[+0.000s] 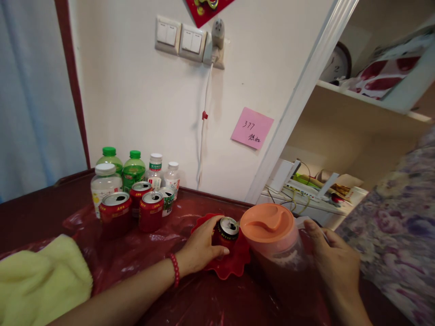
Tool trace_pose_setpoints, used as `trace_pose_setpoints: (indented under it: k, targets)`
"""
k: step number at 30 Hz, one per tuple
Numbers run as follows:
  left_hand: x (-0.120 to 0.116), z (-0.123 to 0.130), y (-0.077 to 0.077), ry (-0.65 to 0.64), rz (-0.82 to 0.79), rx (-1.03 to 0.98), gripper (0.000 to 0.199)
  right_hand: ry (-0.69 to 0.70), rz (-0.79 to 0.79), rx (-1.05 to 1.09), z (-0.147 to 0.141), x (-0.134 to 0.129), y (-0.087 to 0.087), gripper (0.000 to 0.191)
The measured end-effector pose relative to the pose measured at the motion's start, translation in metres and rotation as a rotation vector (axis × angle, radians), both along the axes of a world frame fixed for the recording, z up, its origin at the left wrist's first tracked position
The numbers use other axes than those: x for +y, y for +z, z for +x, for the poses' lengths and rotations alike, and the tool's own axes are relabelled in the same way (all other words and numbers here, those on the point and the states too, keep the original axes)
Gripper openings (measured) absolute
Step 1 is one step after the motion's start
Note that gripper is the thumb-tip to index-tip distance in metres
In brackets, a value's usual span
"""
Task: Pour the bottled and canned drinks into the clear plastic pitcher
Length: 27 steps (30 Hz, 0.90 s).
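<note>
My left hand is wrapped round an opened red drink can, which stands on a red scalloped plate. In my right hand is the handle of a clear pitcher with an orange lid. The pitcher leans to the left, its spout side close to the can's opening. A thin stream seems to show between spout and can, but it is too small to be sure. The pitcher's lower part is dark and hard to make out.
Opened red cans and capped bottles stand grouped at the back left. A yellow cloth lies at the front left on the red plastic sheet. A white cable runs down the wall behind the table.
</note>
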<state>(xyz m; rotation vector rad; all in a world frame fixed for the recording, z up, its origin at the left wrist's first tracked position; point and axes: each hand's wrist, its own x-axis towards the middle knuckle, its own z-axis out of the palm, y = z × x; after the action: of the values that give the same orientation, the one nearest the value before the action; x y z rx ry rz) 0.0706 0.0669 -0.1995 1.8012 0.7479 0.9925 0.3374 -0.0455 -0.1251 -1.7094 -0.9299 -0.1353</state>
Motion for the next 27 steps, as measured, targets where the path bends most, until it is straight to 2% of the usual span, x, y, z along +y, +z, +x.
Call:
trace_pose_setpoints:
  k: [8, 15, 20, 27]
  targets:
    - [-0.0024, -0.0017, 0.0068, 0.026, 0.034, 0.051, 0.077, -0.024, -0.027, 0.095, 0.0087, 0.0062, 0.0003, 0.085]
    - [-0.004, -0.0015, 0.0089, 0.022, 0.027, 0.046, 0.078, 0.0, -0.008, 0.057, 0.0, 0.0012, 0.0018, 0.073]
    - [-0.0036, -0.0018, 0.0077, 0.01, 0.018, 0.04, 0.078, -0.035, -0.042, 0.101, 0.0069, 0.0051, 0.001, 0.088]
    - [-0.0027, -0.0021, 0.0066, 0.002, 0.014, 0.04, 0.078, -0.048, -0.063, 0.104, 0.0057, 0.0069, 0.0059, 0.092]
